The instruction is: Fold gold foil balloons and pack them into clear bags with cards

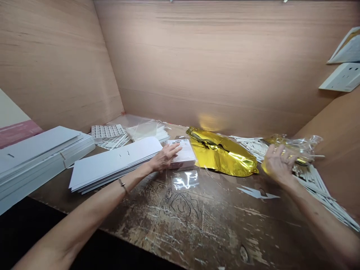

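Observation:
My left hand (166, 155) lies with fingers stretched over the top of a plastic-wrapped stack of printed cards (184, 153); its thumb is hidden. A loose clear plastic sleeve (185, 179) lies just in front of the stack. At the right, my right hand (278, 163) has its fingers curled round a crinkled clear plastic packet (305, 144) with gold showing inside. That hand is slightly smeared by motion. Between the hands, a pile of flat gold foil balloons (225, 153) rests on the table.
White cards (118, 163) lie left of the wrapped stack, with a banded pile (42, 157) farther left. Sticker sheets (108, 135) and clear bags (146, 129) lie behind. Thin white sticks (317, 180) spread at the right. A white paper scrap (257, 193) lies on the worn table (197, 225).

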Demonstrator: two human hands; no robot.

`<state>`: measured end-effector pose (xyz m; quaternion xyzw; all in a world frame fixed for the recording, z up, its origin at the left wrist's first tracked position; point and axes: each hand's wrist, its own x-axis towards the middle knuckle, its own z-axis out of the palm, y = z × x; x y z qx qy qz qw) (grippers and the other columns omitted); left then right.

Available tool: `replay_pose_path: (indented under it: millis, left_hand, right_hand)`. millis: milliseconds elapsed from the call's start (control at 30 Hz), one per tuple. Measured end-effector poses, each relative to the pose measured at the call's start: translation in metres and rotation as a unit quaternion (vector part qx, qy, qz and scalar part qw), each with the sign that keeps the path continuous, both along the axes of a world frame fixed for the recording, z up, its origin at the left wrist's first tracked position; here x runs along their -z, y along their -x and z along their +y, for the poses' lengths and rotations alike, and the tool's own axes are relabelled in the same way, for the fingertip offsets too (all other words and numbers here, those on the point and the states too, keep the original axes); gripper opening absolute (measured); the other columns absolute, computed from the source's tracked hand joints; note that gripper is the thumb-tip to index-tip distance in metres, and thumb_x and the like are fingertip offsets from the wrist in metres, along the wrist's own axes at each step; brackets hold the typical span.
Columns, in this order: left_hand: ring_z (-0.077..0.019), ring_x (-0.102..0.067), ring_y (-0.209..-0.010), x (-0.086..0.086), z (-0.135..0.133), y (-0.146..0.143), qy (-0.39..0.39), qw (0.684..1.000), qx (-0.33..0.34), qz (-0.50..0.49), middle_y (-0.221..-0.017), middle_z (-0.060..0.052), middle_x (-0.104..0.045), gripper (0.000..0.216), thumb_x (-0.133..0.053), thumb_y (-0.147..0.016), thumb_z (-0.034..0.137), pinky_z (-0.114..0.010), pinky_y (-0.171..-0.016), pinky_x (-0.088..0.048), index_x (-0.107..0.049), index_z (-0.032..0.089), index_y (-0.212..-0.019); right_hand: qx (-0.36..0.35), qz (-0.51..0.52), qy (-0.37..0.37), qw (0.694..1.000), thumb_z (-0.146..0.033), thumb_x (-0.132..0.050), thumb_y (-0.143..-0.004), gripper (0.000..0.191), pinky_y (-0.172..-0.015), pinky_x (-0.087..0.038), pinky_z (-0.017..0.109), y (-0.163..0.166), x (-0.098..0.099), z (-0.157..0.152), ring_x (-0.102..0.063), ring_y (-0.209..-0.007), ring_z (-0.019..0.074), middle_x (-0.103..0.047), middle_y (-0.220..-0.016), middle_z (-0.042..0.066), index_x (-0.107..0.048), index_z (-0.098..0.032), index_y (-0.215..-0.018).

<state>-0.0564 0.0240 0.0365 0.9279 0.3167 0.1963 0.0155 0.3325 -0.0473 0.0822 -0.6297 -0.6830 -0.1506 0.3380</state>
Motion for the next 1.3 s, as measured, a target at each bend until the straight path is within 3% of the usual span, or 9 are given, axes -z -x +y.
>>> replay_pose_path:
  millis: [100, 200, 467, 633, 767, 967, 1067, 1167, 1300]
  left_hand:
    - [-0.0245, -0.022, -0.127, 0.003, -0.018, 0.033, -0.055, 0.993, 0.093, 0.038, -0.139, -0.015, -0.021, 0.056, -0.037, -0.078, 0.007, -0.047, -0.103, -0.019, -0.025, 0.014, -0.131]
    - [-0.0258, -0.021, -0.127, 0.009, -0.030, 0.046, -0.081, 0.985, 0.137, 0.070, -0.140, -0.014, -0.020, 0.059, -0.036, -0.076, 0.003, -0.049, -0.103, -0.017, -0.026, 0.018, -0.132]
    - [-0.0246, -0.027, -0.125, 0.021, -0.040, 0.035, -0.027, 0.983, 0.181, 0.023, -0.138, -0.008, -0.027, 0.039, -0.041, -0.080, 0.009, -0.049, -0.103, -0.018, -0.051, 0.027, -0.114]
    - [-0.0232, -0.031, -0.123, 0.032, -0.053, 0.035, 0.085, 0.985, 0.116, -0.092, -0.133, -0.007, -0.036, 0.033, -0.040, -0.081, 0.009, -0.049, -0.103, -0.017, -0.060, 0.023, -0.103]
    - [-0.0234, -0.034, -0.121, 0.033, -0.062, 0.027, 0.130, 0.971, 0.099, -0.174, -0.135, -0.007, -0.033, 0.030, -0.040, -0.082, 0.013, -0.048, -0.103, -0.017, -0.060, 0.022, -0.103]
    - [-0.0218, -0.041, -0.116, 0.022, -0.068, 0.010, 0.014, 0.953, 0.152, -0.263, -0.122, -0.009, -0.049, 0.034, -0.043, -0.081, 0.012, -0.052, -0.102, -0.016, -0.055, 0.025, -0.110]
    - [-0.0209, -0.047, -0.111, 0.019, -0.079, 0.002, 0.042, 0.945, 0.164, -0.280, -0.111, -0.009, -0.058, 0.030, -0.043, -0.082, 0.014, -0.049, -0.100, -0.023, -0.057, 0.021, -0.107]
    - [-0.0194, -0.053, -0.104, 0.017, -0.095, -0.009, 0.142, 0.914, 0.048, -0.377, -0.097, -0.008, -0.065, 0.025, -0.041, -0.083, 0.018, -0.040, -0.097, -0.033, -0.063, 0.017, -0.094]
    - [-0.0181, -0.060, -0.084, 0.004, -0.106, -0.028, 0.201, 0.804, -0.154, -0.539, -0.077, -0.005, -0.066, 0.023, -0.044, -0.081, 0.027, -0.031, -0.083, -0.043, -0.063, 0.015, -0.075]
  right_hand:
    - [-0.108, -0.164, -0.008, 0.980, -0.016, -0.044, -0.079, 0.043, -0.098, -0.012, 0.055, 0.021, 0.034, 0.006, -0.023, -0.126, 0.0279, -0.026, -0.136, 0.019, -0.043, -0.019, -0.122]
    - [-0.264, -0.268, 0.010, 0.926, -0.010, -0.044, -0.079, 0.052, -0.100, -0.013, 0.055, 0.071, 0.058, 0.013, -0.023, -0.127, 0.0233, -0.025, -0.139, 0.010, -0.034, -0.028, -0.127]
    - [-0.504, -0.122, 0.096, 0.850, -0.025, -0.052, -0.079, 0.030, -0.100, -0.026, 0.046, 0.124, 0.066, 0.030, -0.030, -0.124, 0.0215, -0.038, -0.133, 0.006, -0.057, -0.028, -0.108]
    - [-0.488, 0.125, 0.219, 0.836, -0.027, -0.045, -0.083, 0.025, -0.099, -0.030, 0.042, 0.122, 0.073, 0.017, -0.035, -0.121, 0.0195, -0.048, -0.125, 0.005, -0.062, -0.026, -0.101]
    - [-0.467, 0.271, 0.222, 0.812, -0.029, -0.048, -0.082, 0.025, -0.100, -0.030, 0.042, 0.126, 0.077, 0.011, -0.042, -0.116, 0.0183, -0.054, -0.118, 0.002, -0.061, -0.030, -0.103]
    - [-0.407, 0.320, 0.156, 0.841, -0.032, -0.045, -0.083, 0.025, -0.104, -0.019, 0.045, 0.126, 0.076, 0.007, -0.049, -0.109, 0.0186, -0.060, -0.109, 0.002, -0.061, -0.029, -0.102]
    - [-0.368, 0.328, 0.131, 0.860, -0.033, -0.042, -0.084, 0.026, -0.103, -0.020, 0.043, 0.125, 0.075, 0.003, -0.053, -0.103, 0.0182, -0.063, -0.102, 0.002, -0.063, -0.026, -0.098]
    - [-0.338, 0.338, 0.134, 0.868, -0.034, -0.042, -0.083, 0.025, -0.100, -0.025, 0.041, 0.131, 0.072, -0.006, -0.056, -0.097, 0.0185, -0.066, -0.095, 0.002, -0.064, -0.024, -0.089]
    - [-0.271, 0.394, 0.141, 0.867, -0.037, -0.039, -0.083, 0.030, -0.082, -0.040, 0.030, 0.148, 0.057, -0.014, -0.059, -0.085, 0.0173, -0.066, -0.084, 0.003, -0.062, -0.020, -0.075]
